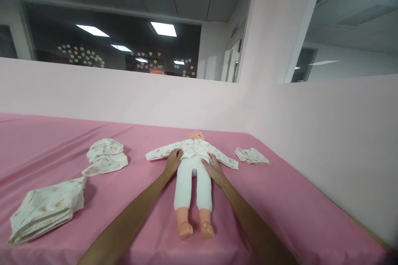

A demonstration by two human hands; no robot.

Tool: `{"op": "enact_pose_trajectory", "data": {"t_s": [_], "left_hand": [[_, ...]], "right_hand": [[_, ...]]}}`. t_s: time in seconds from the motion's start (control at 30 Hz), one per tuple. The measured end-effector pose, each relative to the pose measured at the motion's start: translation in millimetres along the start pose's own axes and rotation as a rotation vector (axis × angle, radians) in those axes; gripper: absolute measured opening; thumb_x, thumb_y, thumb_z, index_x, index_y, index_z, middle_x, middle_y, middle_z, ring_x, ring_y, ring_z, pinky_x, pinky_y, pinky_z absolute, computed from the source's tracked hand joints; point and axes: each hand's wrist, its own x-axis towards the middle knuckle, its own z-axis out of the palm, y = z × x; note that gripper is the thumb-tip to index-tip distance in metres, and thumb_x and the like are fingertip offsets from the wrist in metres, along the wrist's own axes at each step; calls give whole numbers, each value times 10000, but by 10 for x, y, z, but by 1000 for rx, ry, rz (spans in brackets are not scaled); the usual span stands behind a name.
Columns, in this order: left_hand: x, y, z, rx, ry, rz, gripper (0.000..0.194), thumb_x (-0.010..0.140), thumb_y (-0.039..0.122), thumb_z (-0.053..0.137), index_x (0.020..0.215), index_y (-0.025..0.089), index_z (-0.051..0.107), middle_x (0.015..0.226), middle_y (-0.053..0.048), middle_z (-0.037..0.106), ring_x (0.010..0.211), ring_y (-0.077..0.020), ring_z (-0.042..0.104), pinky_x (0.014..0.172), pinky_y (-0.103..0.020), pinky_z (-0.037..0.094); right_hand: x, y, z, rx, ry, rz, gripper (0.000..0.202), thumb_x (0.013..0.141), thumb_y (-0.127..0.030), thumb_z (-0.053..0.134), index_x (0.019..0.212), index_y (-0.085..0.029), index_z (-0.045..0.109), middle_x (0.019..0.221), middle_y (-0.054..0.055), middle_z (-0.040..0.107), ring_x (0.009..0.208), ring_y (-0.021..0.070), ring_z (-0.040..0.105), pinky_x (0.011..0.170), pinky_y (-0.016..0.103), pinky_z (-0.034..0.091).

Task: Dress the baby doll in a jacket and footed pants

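Observation:
A baby doll (185, 229) lies on its back, feet toward me, with arms spread. It wears a white printed long-sleeved shirt (195, 147) and plain white pants (184, 186). My left hand (174, 162) is at the doll's waist on the left, fingers curled by the shirt's hem; what they hold, if anything, is hidden. On the other side of the waist, my right hand (214, 168) rests with thumb and fingers apart, touching the pants and the hem.
Pink cloth (124, 211) covers the table. At left lie a folded printed cloth (49, 203) and a crumpled printed garment (107, 157). Another folded printed cloth (252, 156) lies at right. White walls (124, 97) with windows border the back and right side.

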Motion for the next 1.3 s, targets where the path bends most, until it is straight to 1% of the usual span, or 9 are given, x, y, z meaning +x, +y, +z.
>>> {"op": "enact_pose_trajectory", "data": {"t_s": [0.1, 0.23, 0.37, 0.57, 0.7, 0.83, 1.03, 1.2, 1.3], "left_hand": [[0, -11, -12, -2, -24, -4, 364, 924, 413, 399, 1070, 173, 631, 1122, -90, 674, 1060, -244, 586, 943, -378, 433], [24, -46, -19, -11, -61, -8, 396, 931, 410, 390, 1139, 182, 638, 1220, -87, 657, 1144, -256, 565, 1009, -393, 402], [58, -111, -4, -11, -80, -28, 449, 939, 413, 376, 1243, 174, 603, 1332, -97, 600, 1238, -272, 515, 1062, -404, 356], [62, -146, 64, -15, -68, -38, 445, 952, 385, 347, 1277, 179, 569, 1333, -91, 599, 1243, -254, 515, 1062, -389, 361], [53, -121, 92, 17, -33, -23, 405, 947, 356, 356, 1220, 173, 593, 1252, -97, 640, 1188, -252, 544, 1019, -386, 397], [19, -8, 34, 92, 45, -37, 346, 936, 308, 358, 1117, 160, 613, 1135, -123, 658, 1103, -269, 566, 961, -412, 421], [-398, 860, 40, 9, 29, 243, 339, 937, 331, 390, 1195, 183, 555, 1157, -109, 622, 1115, -248, 547, 996, -418, 411], [-1078, 1968, 130, -304, -221, 373, 565, 880, 503, 545, 1348, 198, 463, 1361, -119, 528, 1240, -277, 492, 1026, -406, 407], [-1405, 2322, 84, -465, -321, 376, 654, 832, 535, 620, 1383, 237, 433, 1316, -90, 566, 1168, -265, 538, 981, -379, 440]], "right_hand": [[-15, 22, 10, -40, -7, -7, 676, 806, -572, 604, 1365, -234, 428, 1430, 90, 490, 1287, 220, 480, 1046, 322, 398], [47, 82, -178, -540, 28, -195, 514, 933, -564, 389, 1300, -227, 514, 1326, 79, 577, 1185, 202, 550, 973, 314, 442], [159, 123, -765, -933, 94, -186, 405, 948, -430, 421, 1180, -151, 603, 1222, 146, 609, 1165, 273, 524, 1035, 399, 356], [228, 146, -1574, -1308, 259, 39, 515, 895, -196, 423, 1376, -11, 426, 1352, 293, 490, 1289, 373, 424, 1053, 472, 281], [278, 95, -1668, -1404, 225, 106, 318, 865, -160, 427, 1075, -81, 652, 1027, 220, 672, 1057, 340, 606, 918, 455, 378], [325, -134, -1610, -1396, 236, 74, 267, 872, -145, 389, 837, -136, 653, 949, 161, 683, 909, 272, 640, 803, 378, 409], [118, -1123, -1599, -1245, 257, -111, 398, 967, -443, 286, 723, -208, 497, 745, 37, 616, 676, 162, 548, 607, 262, 363], [-638, -2142, -1400, -1103, 125, -501, 434, 969, -493, 348, 629, -225, 319, 539, -37, 434, 505, 126, 387, 522, 258, 276], [-1110, -2438, -1299, -1275, 95, -794, 399, 993, -378, 371, 629, -214, 358, 537, -39, 441, 486, 117, 339, 540, 277, 241]]}}
